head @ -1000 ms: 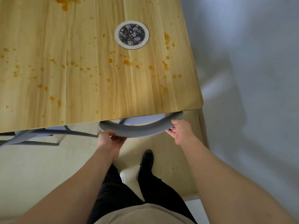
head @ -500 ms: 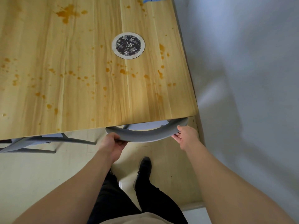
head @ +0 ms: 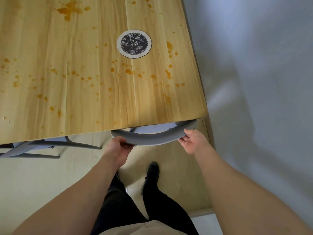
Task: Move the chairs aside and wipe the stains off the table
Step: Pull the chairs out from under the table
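Head view: left hand (head: 118,149) and right hand (head: 193,141) both grip the grey chair backrest (head: 152,137), tucked under the table (head: 101,102) at its near right corner. Orange stains (head: 128,71) dot the tabletop beside a floral coaster (head: 134,43).

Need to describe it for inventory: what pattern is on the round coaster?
Dark centre with pale flowers, white rim: the coaster, head view.

A pale grey wall (head: 254,65) runs along the right, above a beige floor (head: 33,175) in soft light.
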Available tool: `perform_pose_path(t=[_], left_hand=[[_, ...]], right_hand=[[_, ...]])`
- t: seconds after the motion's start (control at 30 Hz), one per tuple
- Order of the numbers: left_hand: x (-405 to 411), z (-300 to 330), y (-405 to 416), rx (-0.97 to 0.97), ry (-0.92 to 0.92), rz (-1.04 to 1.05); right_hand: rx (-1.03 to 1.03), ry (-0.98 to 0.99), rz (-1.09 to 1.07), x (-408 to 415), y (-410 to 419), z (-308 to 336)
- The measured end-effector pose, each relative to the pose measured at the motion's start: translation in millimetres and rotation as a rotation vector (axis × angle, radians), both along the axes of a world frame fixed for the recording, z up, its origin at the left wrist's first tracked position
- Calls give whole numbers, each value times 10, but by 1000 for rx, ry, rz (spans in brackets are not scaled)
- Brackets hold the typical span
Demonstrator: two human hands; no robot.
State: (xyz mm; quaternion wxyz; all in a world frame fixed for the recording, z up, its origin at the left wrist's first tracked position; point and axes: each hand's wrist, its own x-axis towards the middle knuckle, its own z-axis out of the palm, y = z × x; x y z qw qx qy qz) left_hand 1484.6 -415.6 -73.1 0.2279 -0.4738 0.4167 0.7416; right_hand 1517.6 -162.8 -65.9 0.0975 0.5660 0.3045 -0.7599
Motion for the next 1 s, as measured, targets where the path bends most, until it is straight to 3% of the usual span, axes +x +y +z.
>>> perform_pose_path(t=[0.2, 0.43, 0.53, 0.7, 0.87, 1.0], left_hand=[[-17, -7, 29, 37, 9, 21], [-14, -29, -59, 70, 3, -17], [-35, -80, -100, 67, -15, -96], [-167, -79, -158, -99, -89, -404], [-143, 99, -428, -247, -65, -654], [-78, 122, -879, -269, -73, -605]], right_hand=[[167, -105, 77, -53, 22, -85], [200, -115, 44, -50, -58, -64], [158, -71, 15, -17, -108, -28], [44, 27, -27, 107, -420, 186], [-68, 30, 276, 369, -1023, 310], [-34, 14, 523, 366, -1523, 324]])
